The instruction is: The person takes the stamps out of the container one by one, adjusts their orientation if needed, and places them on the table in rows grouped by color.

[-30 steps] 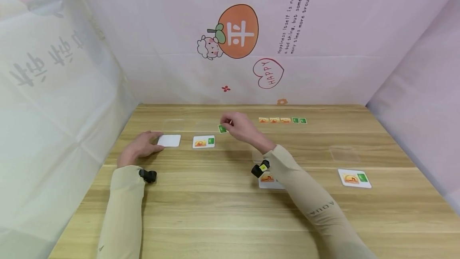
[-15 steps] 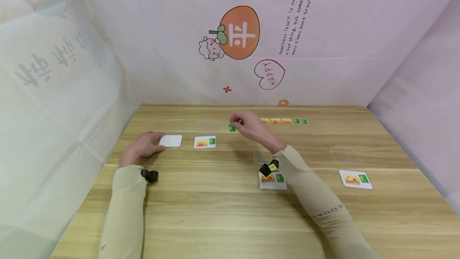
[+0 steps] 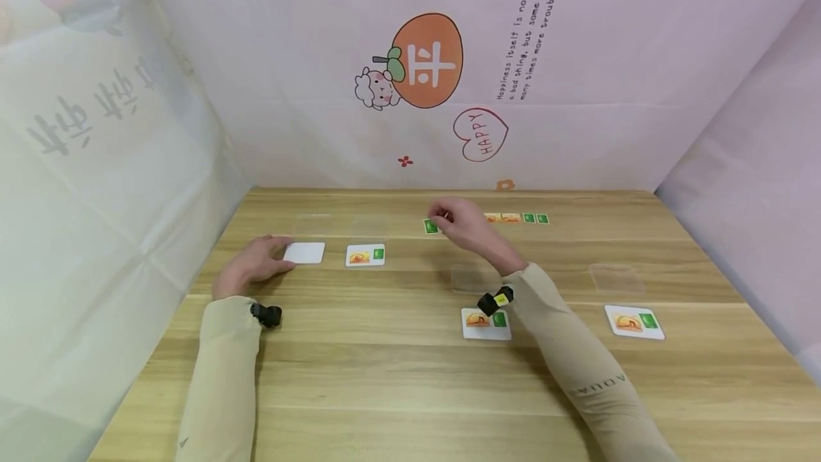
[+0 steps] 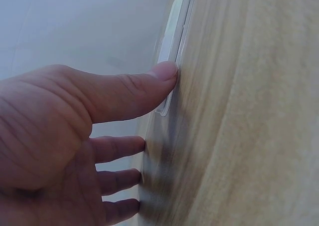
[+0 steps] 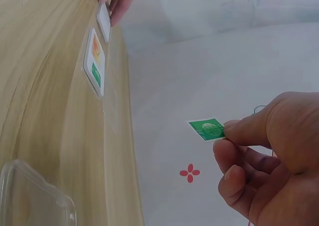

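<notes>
One green stamp (image 5: 205, 128), pinched at one end in your right hand (image 3: 463, 224), perhaps to spare its face, hung above the table (image 3: 359, 383) while your left hand (image 3: 256, 259) pinched the white card (image 3: 306, 253).

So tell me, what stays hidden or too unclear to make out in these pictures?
Head view: the left end of the row of orange stickers, covered by the right hand.
Left wrist view: the white card's far end, cut off by the top edge.
Right wrist view: the clear case's near end, cut off by the bottom edge; the green sticker's lettering, too small.
</notes>
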Action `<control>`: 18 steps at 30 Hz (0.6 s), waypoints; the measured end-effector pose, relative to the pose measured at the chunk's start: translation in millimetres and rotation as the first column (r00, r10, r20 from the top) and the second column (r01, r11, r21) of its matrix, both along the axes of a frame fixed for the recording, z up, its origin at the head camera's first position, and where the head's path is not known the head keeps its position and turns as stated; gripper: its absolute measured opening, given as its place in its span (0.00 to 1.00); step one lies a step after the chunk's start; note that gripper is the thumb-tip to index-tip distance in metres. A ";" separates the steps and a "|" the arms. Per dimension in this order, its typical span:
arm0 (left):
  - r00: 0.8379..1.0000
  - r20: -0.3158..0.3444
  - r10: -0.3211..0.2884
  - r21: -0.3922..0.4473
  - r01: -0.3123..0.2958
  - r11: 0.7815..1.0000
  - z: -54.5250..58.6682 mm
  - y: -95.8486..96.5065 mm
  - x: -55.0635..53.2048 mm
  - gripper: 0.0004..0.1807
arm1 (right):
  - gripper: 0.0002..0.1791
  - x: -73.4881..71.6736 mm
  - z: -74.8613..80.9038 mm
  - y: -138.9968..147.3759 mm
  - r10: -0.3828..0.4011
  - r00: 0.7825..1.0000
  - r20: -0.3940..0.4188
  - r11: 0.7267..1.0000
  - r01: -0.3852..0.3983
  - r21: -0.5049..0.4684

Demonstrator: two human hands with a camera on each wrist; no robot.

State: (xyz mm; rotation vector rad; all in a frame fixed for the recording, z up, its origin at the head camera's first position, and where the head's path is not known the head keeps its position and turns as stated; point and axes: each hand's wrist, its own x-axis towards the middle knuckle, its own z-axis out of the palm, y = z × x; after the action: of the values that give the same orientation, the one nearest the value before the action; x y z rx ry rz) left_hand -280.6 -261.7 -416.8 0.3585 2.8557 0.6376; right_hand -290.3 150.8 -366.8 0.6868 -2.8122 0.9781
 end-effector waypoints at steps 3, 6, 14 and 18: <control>1.000 0.009 -0.003 -0.016 0.004 1.000 -0.9 -0.2 0.0 0.34 | 0.07 -0.2 0.0 7.1 -0.019 1.000 0.014 1.000 0.019 -0.005; 1.000 0.015 0.000 -0.027 0.001 1.000 -1.5 0.2 -0.7 0.33 | 0.07 -0.5 1.2 14.3 -0.038 0.999 0.017 0.999 0.039 -0.018; 1.000 -0.004 -0.011 -0.019 0.010 1.000 -1.5 2.2 -1.4 0.33 | 0.08 -6.8 1.3 27.7 -0.042 0.999 -0.009 0.998 0.042 -0.056; 1.000 -0.003 -0.006 -0.018 0.005 1.000 -2.1 1.0 -1.3 0.33 | 0.09 -7.3 3.7 31.1 -0.053 0.999 0.013 0.997 0.054 -0.061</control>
State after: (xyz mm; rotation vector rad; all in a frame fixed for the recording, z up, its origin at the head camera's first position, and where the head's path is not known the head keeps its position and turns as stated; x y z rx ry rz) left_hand -281.9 -260.7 -418.9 0.3648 2.8605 0.6106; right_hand -297.6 181.9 -363.1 0.5980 -2.7810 1.0579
